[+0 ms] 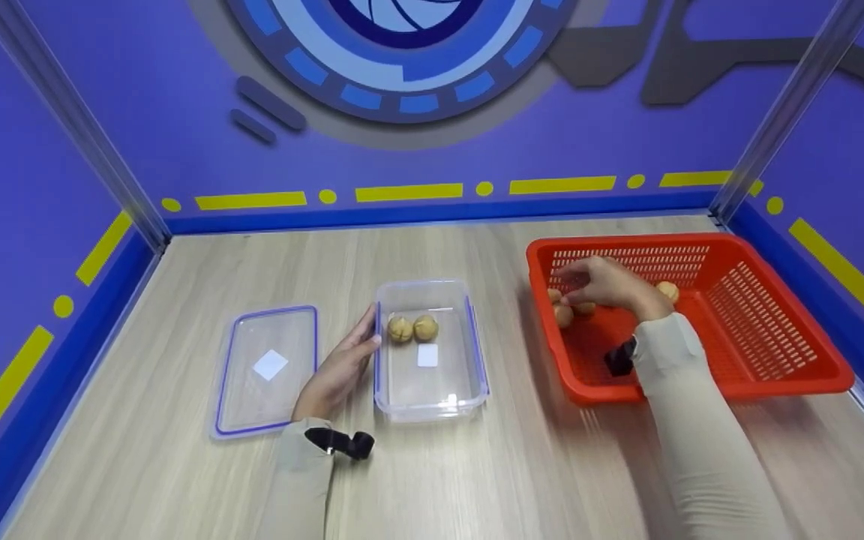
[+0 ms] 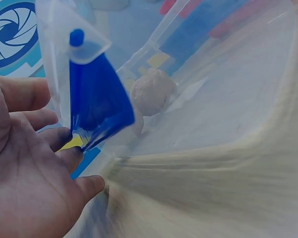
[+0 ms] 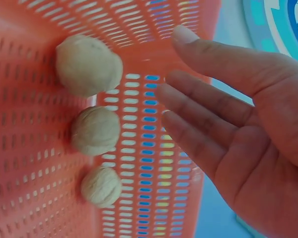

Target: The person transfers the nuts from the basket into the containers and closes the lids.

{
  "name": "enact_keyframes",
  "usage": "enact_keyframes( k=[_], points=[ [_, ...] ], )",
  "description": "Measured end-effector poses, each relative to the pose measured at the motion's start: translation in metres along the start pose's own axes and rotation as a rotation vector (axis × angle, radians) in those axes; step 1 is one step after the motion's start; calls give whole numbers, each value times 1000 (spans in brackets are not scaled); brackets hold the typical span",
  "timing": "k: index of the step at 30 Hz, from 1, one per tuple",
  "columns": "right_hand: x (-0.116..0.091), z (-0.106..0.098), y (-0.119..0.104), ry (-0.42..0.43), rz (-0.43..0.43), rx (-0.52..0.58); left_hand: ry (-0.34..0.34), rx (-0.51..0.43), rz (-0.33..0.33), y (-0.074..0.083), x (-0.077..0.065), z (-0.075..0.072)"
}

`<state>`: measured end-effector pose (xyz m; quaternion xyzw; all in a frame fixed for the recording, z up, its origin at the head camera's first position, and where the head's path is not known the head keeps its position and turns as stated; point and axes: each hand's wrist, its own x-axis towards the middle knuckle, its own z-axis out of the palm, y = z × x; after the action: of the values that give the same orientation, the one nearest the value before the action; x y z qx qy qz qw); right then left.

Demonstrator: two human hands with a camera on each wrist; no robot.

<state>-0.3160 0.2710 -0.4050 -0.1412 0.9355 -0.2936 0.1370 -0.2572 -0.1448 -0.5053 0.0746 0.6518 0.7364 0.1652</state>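
A clear plastic box [image 1: 432, 390] with blue side edges stands mid-table, two walnuts [image 1: 413, 328] side by side inside it. My left hand [image 1: 338, 371] rests against its left wall; in the left wrist view the fingers [image 2: 64, 141] lie loosely at a blue side flap [image 2: 97, 94]. Over the left end of a red basket [image 1: 702, 388] is my right hand [image 1: 612, 285], near several walnuts [image 1: 563, 316]. The right wrist view shows that hand [image 3: 238, 129] with spread fingers and nothing in it, apart from three walnuts [image 3: 96, 130] along the basket's bottom edge.
Left of the box lies its clear lid [image 1: 244, 397] with a blue seal, flat on the wooden table [image 1: 432, 480]. Another walnut [image 1: 668, 291] sits farther right in the basket. Purple panels [image 1: 417, 165] close in the back and sides.
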Motion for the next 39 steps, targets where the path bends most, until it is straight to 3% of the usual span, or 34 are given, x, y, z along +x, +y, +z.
enact_keyframes(
  k=[7,24,31,39],
  points=[
    [1,3,7,-53,-35,1,-40,0,48,-1,1,0],
    [7,13,12,-148,-32,-58,-5,-7,26,1,-1,0],
    [9,15,11,-172,-48,-114,-19,-9,36,1,-2,0],
    [10,17,11,-219,1,-106,-54,-18,62,-1,0,-2]
  ],
)
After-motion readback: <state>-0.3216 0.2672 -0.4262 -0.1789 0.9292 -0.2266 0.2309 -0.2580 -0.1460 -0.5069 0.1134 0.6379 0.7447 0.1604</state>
